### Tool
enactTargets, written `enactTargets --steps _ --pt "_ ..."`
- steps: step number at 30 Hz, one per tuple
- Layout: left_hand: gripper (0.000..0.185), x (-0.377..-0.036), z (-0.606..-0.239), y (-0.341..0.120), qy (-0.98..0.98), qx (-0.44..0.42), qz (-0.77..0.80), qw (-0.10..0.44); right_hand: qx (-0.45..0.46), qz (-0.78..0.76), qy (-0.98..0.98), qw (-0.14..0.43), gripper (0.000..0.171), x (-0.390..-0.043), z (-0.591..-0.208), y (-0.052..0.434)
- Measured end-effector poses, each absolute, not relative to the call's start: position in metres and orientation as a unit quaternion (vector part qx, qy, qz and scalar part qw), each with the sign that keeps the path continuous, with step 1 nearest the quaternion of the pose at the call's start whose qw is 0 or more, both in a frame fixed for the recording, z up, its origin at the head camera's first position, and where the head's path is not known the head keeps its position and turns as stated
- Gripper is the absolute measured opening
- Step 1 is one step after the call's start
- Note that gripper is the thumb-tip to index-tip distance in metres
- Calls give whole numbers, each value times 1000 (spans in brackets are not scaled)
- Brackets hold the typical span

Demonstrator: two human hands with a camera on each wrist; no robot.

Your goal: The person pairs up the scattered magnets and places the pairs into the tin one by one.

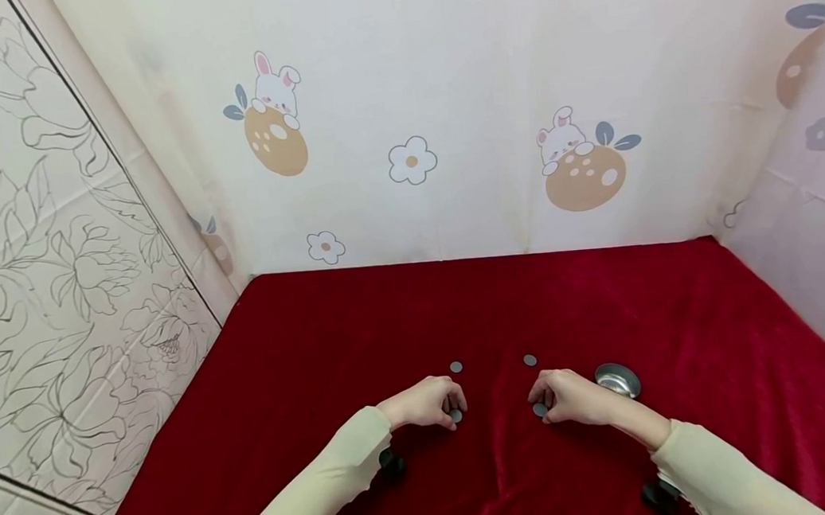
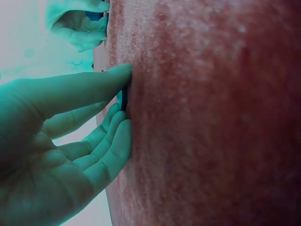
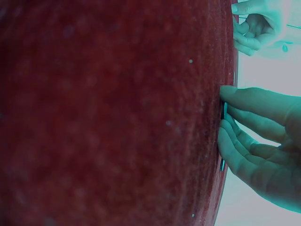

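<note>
On the red cloth, my left hand (image 1: 431,402) has its thumb and fingers at opposite edges of a small flat grey disc (image 1: 455,416). In the left wrist view, that disc shows as a thin dark edge between thumb and fingers, low against the cloth. Mirroring it, my right hand (image 1: 571,397) pinches another grey disc (image 1: 540,410), seen edge-on in the right wrist view between the thumb and fingers (image 3: 230,141). Two more discs lie flat farther back: a left one (image 1: 456,367) and a right one (image 1: 530,360).
A shiny metal bowl (image 1: 617,381) sits just beyond my right wrist. Dark objects show beneath both forearms, a left one (image 1: 392,466) and a right one (image 1: 661,499). The red cloth (image 1: 388,315) reaches back to a printed curtain (image 1: 358,205), with side panels at left and right.
</note>
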State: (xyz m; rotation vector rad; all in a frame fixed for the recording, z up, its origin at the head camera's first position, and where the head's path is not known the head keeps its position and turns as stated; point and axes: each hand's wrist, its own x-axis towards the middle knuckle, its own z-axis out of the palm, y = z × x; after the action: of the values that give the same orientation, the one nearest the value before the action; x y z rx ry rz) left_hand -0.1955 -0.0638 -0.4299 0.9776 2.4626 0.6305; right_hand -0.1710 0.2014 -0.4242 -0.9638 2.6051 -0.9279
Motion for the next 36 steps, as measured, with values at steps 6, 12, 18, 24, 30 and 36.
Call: enactTargets --steps 6,12,18,24,30,36 --pt "16 -196 -431 -63 886 345 232 203 -323 -307 891 89 16 -172 -426 200" --pt "14 -197 -432 -59 884 345 240 204 -327 -305 891 78 14 -171 -427 199" --pt "15 -199 -434 -54 882 339 256 203 -323 -314 889 83 13 -172 -424 196" --pt "16 -200 -435 -48 879 339 268 201 -332 -322 883 82 12 -175 -424 189" --pt "18 -200 -436 -43 879 349 263 191 -328 -320 884 94 12 -175 -423 184" --pt "17 -200 -437 -38 880 344 266 189 -324 -316 886 103 11 -176 -421 179"
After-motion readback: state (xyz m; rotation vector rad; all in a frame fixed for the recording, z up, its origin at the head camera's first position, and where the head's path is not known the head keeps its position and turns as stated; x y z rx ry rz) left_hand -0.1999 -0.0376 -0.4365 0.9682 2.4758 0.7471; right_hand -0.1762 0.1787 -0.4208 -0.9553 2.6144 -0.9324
